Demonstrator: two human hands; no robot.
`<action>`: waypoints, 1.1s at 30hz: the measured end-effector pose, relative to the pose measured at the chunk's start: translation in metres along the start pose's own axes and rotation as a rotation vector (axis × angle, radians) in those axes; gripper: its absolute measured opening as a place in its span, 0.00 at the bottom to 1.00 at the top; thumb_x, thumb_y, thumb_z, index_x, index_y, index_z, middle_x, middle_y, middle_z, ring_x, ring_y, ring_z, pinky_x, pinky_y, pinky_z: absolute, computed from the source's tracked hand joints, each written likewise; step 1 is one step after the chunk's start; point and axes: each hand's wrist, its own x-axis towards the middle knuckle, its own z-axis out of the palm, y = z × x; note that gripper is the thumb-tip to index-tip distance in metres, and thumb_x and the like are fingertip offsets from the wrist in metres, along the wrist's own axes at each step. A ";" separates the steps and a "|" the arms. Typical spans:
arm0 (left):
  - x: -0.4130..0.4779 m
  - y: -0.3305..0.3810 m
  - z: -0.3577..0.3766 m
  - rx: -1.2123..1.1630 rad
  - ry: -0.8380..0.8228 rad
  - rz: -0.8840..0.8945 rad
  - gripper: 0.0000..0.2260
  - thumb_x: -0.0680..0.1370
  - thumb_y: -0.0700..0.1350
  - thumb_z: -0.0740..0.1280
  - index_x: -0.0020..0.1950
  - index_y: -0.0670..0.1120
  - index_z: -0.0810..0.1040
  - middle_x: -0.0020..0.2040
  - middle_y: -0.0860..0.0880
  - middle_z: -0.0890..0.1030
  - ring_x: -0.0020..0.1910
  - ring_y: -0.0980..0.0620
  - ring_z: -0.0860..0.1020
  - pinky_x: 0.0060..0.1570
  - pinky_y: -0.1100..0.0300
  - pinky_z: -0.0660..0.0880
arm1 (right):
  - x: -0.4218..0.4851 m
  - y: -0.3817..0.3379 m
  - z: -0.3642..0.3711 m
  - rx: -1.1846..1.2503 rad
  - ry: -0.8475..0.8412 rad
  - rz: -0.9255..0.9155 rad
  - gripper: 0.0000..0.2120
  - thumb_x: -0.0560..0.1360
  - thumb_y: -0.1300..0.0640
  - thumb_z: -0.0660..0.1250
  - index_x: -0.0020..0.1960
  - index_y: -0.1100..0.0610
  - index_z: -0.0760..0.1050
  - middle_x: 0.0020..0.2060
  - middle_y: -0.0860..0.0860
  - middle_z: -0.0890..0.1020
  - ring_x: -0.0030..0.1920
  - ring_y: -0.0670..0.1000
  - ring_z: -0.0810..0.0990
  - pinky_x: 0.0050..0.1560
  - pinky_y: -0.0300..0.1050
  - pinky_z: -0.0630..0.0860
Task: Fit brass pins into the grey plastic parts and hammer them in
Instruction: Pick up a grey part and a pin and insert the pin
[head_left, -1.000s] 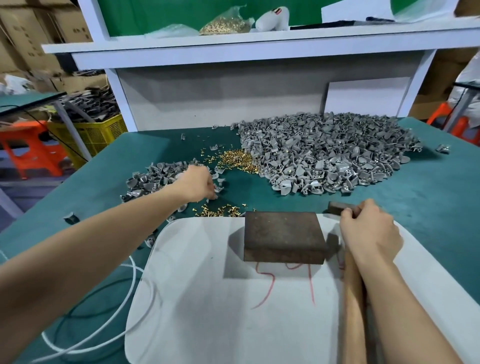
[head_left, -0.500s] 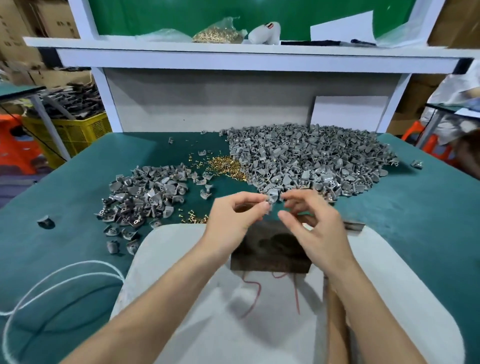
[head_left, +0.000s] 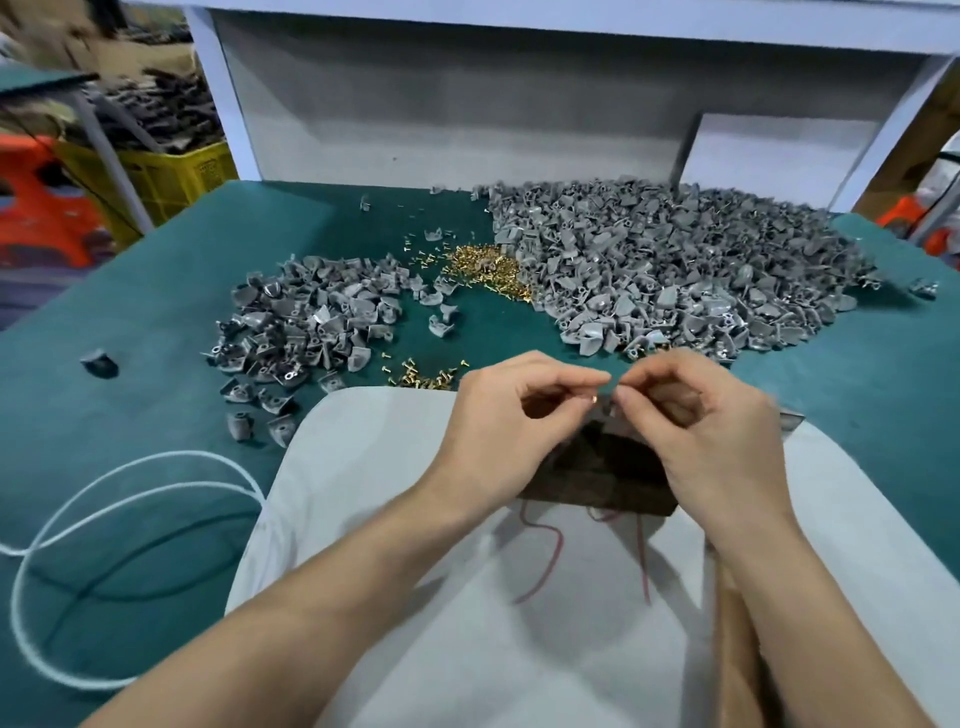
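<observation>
Over the dark metal block (head_left: 608, 475), my left hand (head_left: 511, 415) pinches a small brass pin (head_left: 593, 399) between thumb and forefinger. My right hand (head_left: 706, 421) pinches a small grey plastic part (head_left: 612, 408) right against the pin. A big heap of grey parts (head_left: 670, 275) lies at the back right, a smaller heap (head_left: 311, 322) at the left. Loose brass pins (head_left: 488, 270) lie between the heaps, and a few more pins (head_left: 421, 376) sit by the pad's far edge. The wooden hammer handle (head_left: 737, 644) lies under my right forearm.
The block sits on a white pad (head_left: 415, 597) on the green table (head_left: 156, 291). A white cable (head_left: 130, 499) loops at the left. A stray grey part (head_left: 100, 361) lies far left. A yellow crate (head_left: 161, 171) and an orange stool (head_left: 41, 208) stand beyond the table's left edge.
My left hand left the small heap and came to the middle; my right hand let go of the hammer. Both now meet over the block, pin against part.
</observation>
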 end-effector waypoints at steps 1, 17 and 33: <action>0.000 0.000 0.001 -0.015 0.022 -0.005 0.10 0.73 0.33 0.70 0.51 0.45 0.84 0.44 0.52 0.82 0.45 0.56 0.82 0.53 0.60 0.77 | 0.001 -0.001 0.000 -0.076 0.020 -0.053 0.13 0.69 0.64 0.73 0.38 0.47 0.77 0.37 0.43 0.80 0.37 0.45 0.80 0.43 0.48 0.79; 0.000 0.003 0.001 -0.163 0.046 -0.109 0.10 0.72 0.39 0.73 0.50 0.52 0.81 0.37 0.48 0.84 0.37 0.58 0.79 0.42 0.68 0.72 | -0.004 -0.007 0.006 -0.150 -0.027 -0.322 0.08 0.68 0.67 0.74 0.45 0.59 0.79 0.38 0.50 0.79 0.37 0.45 0.75 0.40 0.35 0.73; -0.002 -0.001 0.006 0.327 -0.094 -0.116 0.03 0.73 0.44 0.72 0.46 0.50 0.82 0.53 0.55 0.80 0.58 0.52 0.74 0.62 0.52 0.66 | 0.000 -0.001 -0.002 -0.042 0.050 -0.037 0.06 0.67 0.63 0.69 0.38 0.54 0.75 0.33 0.46 0.78 0.34 0.50 0.77 0.39 0.42 0.76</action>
